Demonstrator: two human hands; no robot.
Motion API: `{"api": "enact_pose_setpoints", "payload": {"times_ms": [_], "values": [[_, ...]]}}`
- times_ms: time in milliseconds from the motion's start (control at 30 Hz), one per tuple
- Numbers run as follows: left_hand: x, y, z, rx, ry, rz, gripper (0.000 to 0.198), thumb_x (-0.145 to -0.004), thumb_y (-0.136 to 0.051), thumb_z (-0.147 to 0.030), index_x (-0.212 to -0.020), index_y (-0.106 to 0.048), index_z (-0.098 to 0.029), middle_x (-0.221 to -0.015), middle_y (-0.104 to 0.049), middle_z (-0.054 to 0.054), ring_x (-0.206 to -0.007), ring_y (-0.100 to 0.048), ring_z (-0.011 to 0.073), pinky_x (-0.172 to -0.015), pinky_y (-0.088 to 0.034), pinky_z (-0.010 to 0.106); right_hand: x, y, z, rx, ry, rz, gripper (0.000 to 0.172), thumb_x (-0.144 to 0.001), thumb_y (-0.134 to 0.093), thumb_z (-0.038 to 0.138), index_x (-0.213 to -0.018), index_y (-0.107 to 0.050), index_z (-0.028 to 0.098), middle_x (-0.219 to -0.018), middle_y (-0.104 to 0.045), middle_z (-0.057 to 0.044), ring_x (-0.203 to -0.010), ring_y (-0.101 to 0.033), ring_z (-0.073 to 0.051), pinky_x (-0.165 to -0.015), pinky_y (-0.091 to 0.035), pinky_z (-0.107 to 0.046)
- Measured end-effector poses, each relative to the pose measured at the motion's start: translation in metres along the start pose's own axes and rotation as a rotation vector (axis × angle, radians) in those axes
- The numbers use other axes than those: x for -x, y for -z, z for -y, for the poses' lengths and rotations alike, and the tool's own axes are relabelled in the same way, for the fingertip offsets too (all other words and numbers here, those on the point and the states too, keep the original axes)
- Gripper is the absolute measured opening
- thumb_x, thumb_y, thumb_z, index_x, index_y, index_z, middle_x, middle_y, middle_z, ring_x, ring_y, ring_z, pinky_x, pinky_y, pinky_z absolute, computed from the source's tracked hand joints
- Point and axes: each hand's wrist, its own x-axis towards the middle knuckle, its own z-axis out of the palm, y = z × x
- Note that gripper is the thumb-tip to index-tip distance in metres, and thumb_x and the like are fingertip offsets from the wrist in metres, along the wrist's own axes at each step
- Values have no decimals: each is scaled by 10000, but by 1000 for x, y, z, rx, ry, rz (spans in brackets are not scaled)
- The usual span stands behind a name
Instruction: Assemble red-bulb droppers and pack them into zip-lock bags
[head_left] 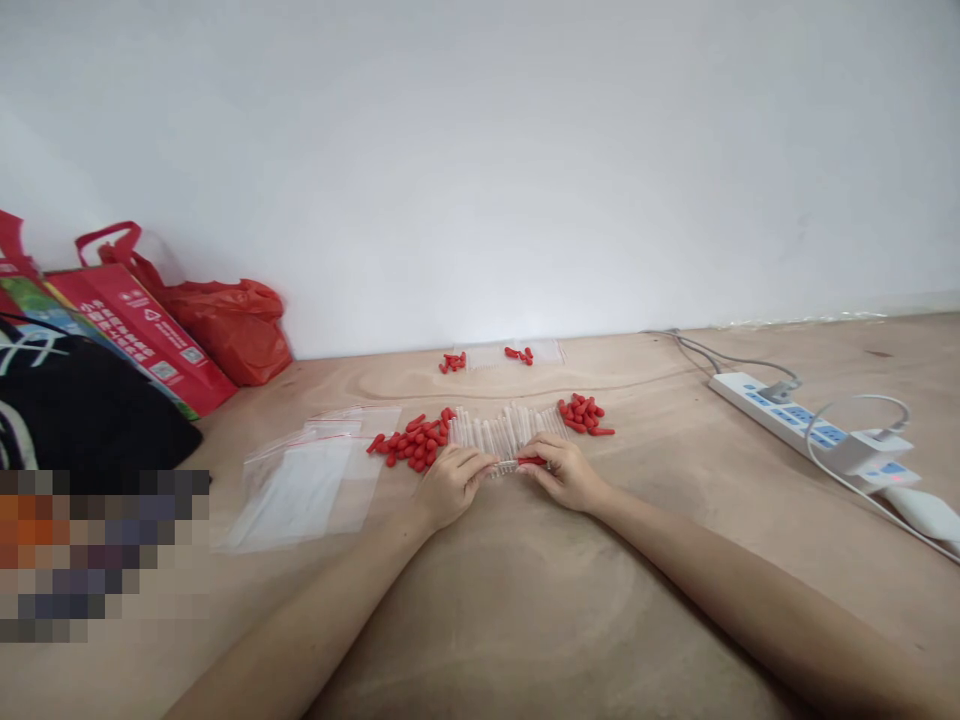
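Nearby, red caps (412,443) beside clear tubes (506,428); right fingers (547,450) pinched on cap (531,460), left fingers (478,462) on tube (504,466).

From my remote seat: on the table (525,620), the tube row (504,430) lies centre, the left cap heap (411,443) and right cap heap (585,414) flanking it, a single cap (531,460) at its near edge. Flat pouches (300,490) lie left, carrier bags (150,330) far left, the power strip (814,430) right.
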Motion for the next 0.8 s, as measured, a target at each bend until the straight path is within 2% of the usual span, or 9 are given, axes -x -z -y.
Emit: {"api": "enact_pose_setpoints", "payload": {"times_ms": [233, 433, 800], "values": [[0, 1, -2, -1, -44, -13, 162, -862, -423, -194, -892, -582, -174, -775, -641, 20, -684, -538, 129, -656, -372, 273, -2, -2, 6, -68, -10, 2, 105, -799, -520, 222, -855, -593, 171, -760, -579, -52, -701, -536, -130, -637, -447, -256], [0, 1, -2, -9, -22, -71, 166, -861, -421, -186, -917, -576, -167, -764, -637, 27, -690, -547, 131, -662, -383, 277, -1, -2, 4, -41, -59, -38, 117, -810, -501, 230, -856, -589, 167, -766, -579, -59, -702, -535, -137, -635, -442, -263], [0, 1, -1, 20, -19, -73, 168, -861, -425, -198, -924, -579, -171, -784, -654, 28, -700, -567, 126, -676, -400, 275, -1, -1, 3, -54, -95, 19, 131, -813, -497, 244, -863, -590, 166, -777, -597, -58, -706, -546, -135, -653, -446, -260]]}}
